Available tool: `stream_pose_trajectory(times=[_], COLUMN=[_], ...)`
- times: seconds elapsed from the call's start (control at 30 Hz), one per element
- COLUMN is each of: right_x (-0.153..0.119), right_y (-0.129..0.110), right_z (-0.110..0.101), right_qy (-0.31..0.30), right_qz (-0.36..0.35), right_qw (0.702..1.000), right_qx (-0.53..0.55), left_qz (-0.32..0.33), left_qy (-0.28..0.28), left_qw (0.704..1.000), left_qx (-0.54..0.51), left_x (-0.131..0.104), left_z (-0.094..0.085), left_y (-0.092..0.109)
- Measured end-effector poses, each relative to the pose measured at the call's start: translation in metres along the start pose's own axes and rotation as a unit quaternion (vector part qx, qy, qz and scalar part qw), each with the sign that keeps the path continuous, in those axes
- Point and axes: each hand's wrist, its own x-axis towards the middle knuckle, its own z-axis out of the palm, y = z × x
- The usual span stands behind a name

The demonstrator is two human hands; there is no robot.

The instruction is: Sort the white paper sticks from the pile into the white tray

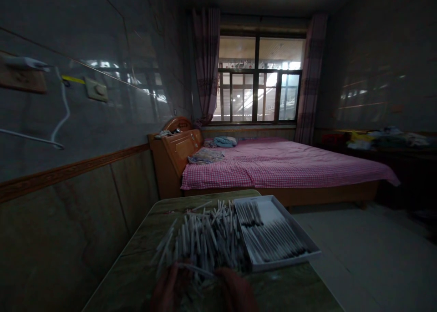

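Observation:
In the dim head view, both hands are at the front of a low table, with a slim pale stick stretched between them. My left hand pinches one end of it, and the fingers of my right hand are closed at the other end. Just beyond lies a loose heap of similar slim white sticks. To the right of the heap, a shallow white box holds slim sticks with dark ends, laid side by side in two rows. Blur hides exactly what kind of sticks they are.
A bed with a pink checked sheet and wooden headboard stands beyond the table. A tiled wall runs along the left, with a socket and white cable. Pale floor shows on the right.

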Motion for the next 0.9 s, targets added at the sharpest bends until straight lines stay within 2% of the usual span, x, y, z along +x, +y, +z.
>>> stream_pose_trajectory(times=[0.13,0.27,0.4,0.5,0.63,0.77,0.9], right_x=[0.000,0.000,0.000,0.000,-0.001,-0.007,-0.011], right_y=[0.003,0.005,0.009,0.013,0.012,0.005,0.000], right_z=[0.001,0.001,0.003,0.006,0.006,0.002,0.001], right_qy=[0.030,0.033,0.043,0.042,0.066,0.035,0.014], right_qz=[-0.008,-0.037,-0.030,-0.039,-0.061,-0.057,0.054], right_qw=[0.999,0.998,0.995,0.989,0.979,0.992,0.998], right_qx=[-0.005,-0.029,-0.083,-0.134,-0.181,-0.110,0.011], left_qz=[-0.047,-0.019,-0.014,0.014,0.033,0.040,0.051], left_qy=[0.003,0.007,0.002,0.012,0.002,-0.024,-0.056], left_qw=[0.997,0.999,1.000,1.000,0.999,0.999,0.996], left_qx=[-0.066,-0.044,-0.020,-0.010,0.004,0.026,0.048], left_x=[-0.011,-0.014,-0.012,-0.012,-0.015,-0.016,-0.014], left_z=[0.010,0.016,0.016,0.016,0.019,0.020,0.018], left_y=[0.008,0.009,0.006,0.004,0.008,0.015,0.017])
